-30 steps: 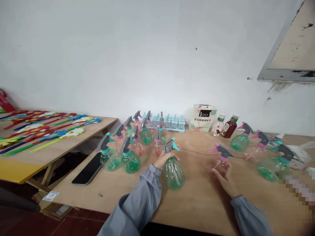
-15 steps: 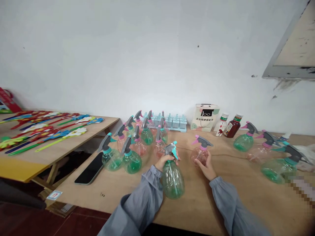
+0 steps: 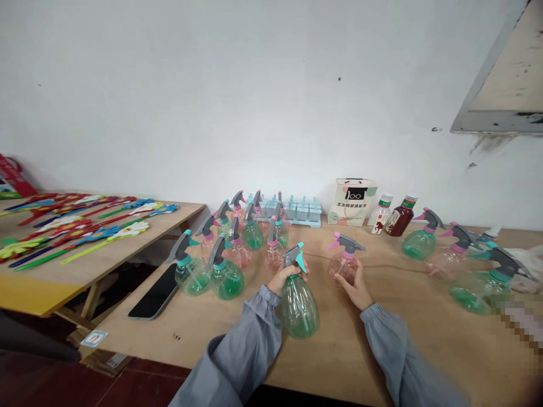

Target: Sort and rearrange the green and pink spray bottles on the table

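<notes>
My left hand (image 3: 281, 278) is closed round the neck of a green spray bottle (image 3: 300, 308) with a grey and turquoise trigger head. To its right, my right hand (image 3: 355, 285) grips a pink spray bottle (image 3: 339, 268) with a grey and pink head, fingers round its body. Several green and pink spray bottles stand grouped left of and behind my left hand, among them a green one (image 3: 228, 280) with a turquoise collar. Three more stand at the right: a green one (image 3: 418, 244), a pink one (image 3: 446, 263) and a larger green one (image 3: 473, 294).
A black phone (image 3: 155, 295) lies at the table's left. Along the wall are a pale blue mould tray (image 3: 305, 213), a printed carton (image 3: 353, 202) and two bottles, one dark red (image 3: 401, 217). A second table (image 3: 95, 270) on the left carries colourful plastic hand-shaped clappers.
Almost nothing differs. The green bottle in my left hand is tilted slightly more, its base a little higher. The pink bottle in my right hand has shifted slightly left.
</notes>
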Demonstrator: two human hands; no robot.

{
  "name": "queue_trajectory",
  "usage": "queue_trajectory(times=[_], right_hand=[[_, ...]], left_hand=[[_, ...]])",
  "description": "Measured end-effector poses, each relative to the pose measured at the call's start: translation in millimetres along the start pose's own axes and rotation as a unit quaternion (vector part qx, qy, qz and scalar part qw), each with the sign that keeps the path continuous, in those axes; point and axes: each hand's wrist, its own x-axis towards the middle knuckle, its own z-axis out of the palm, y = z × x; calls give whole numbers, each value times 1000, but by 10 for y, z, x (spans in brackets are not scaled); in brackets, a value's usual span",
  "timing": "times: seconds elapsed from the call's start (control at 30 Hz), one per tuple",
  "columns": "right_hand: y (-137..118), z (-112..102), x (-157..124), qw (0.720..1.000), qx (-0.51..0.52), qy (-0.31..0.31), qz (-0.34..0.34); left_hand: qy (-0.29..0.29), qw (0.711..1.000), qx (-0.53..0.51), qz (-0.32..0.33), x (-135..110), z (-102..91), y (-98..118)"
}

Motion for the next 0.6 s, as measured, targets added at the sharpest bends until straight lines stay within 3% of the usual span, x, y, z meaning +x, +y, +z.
queue_trajectory(times=[0.17, 0.4, 0.6], right_hand=[[-9, -4, 2, 1000, 2, 0, 4], [-19, -9, -6, 1000, -4, 5, 4], [-64, -5, -1, 1000, -4, -3, 6]], left_hand=[[-61, 998, -27, 20, -24, 33, 28], [-22, 998, -27, 47, -29, 2, 12], [-74, 996, -22, 51, -49, 52, 48]])
